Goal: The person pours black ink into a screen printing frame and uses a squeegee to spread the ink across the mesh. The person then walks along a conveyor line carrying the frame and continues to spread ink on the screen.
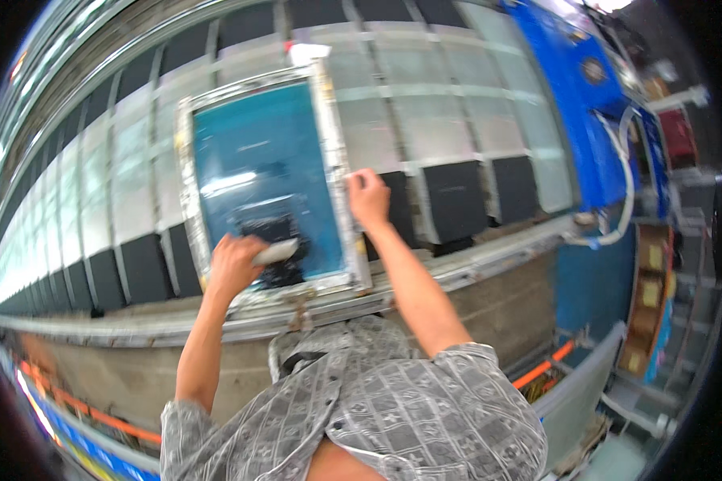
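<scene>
A screen-printing frame (pixel 336 144) with pale, ink-stained edges and a teal mesh (pixel 257 152) lies in front of me. Dark, wet-looking ink (pixel 274 228) spreads over the lower part of the mesh. My left hand (pixel 237 260) is closed around a squeegee (pixel 276 252) with a pale handle, held low over the inked area; motion smears it a little. At the frame's right side, my right hand (pixel 369 199) has its fingers curled against the edge and appears to grip it. The fingertips there are partly hidden.
Rows of pale panels (pixel 421 96) with black pieces (pixel 453 200) cover the long table on both sides. A metal rail (pixel 489 260) runs along its near edge. To the right stands a blue machine (pixel 557 88) with a white hose (pixel 630 184). Shelves with boxes (pixel 646 305) stand farther right.
</scene>
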Available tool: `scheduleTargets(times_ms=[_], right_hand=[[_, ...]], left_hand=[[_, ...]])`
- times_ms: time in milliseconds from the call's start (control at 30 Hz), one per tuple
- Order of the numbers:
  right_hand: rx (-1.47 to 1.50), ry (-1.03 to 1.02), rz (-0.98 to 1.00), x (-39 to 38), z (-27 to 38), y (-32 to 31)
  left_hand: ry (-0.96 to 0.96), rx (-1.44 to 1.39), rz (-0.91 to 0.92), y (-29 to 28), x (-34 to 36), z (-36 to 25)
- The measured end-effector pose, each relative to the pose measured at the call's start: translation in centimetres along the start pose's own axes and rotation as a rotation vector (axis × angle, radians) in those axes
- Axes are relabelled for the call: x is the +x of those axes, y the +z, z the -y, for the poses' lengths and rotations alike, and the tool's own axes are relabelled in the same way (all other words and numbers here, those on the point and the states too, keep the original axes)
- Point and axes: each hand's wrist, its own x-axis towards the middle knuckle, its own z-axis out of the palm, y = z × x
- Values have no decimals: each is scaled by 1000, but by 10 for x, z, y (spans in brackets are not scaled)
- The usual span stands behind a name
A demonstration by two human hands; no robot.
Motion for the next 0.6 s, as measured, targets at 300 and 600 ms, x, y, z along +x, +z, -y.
scheduleTargets(times_ms=[300,600], right_hand=[[-105,107,157,4,4,2],[-28,154,100,0,-1,3]], left_hand=[[49,111,-73,7,54,47],[58,117,-125,27,31,28]])
